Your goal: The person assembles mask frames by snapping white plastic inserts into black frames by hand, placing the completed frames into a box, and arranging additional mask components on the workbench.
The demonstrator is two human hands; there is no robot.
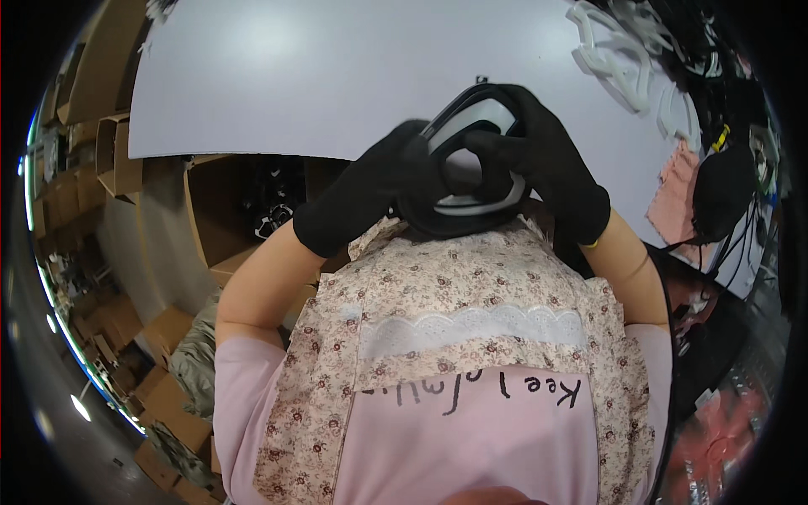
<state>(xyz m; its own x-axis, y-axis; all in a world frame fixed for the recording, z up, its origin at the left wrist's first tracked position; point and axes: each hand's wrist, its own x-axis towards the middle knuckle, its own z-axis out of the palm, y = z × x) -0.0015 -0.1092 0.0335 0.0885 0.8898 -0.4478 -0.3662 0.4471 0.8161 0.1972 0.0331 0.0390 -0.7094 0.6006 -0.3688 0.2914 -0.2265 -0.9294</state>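
Close to my apron, a black rounded frame (446,225) with glossy silver-grey trim is held up between my hands. Its middle is partly covered by my fingers, and I cannot make out its exact kind. My left hand (383,172), in a black glove, grips its left side; some of those fingers are smeared by motion. On the opposite side, my right hand (551,151), also black-gloved, wraps over the rim, with fingers reaching across the opening.
A white table (295,76) spreads out ahead. White curved plastic parts (619,67) lie at its far right, near a pink cloth (675,194) and a black rounded object (724,194). At left, an open cardboard box (210,206) holds black parts; more cartons (105,76) stand beyond.
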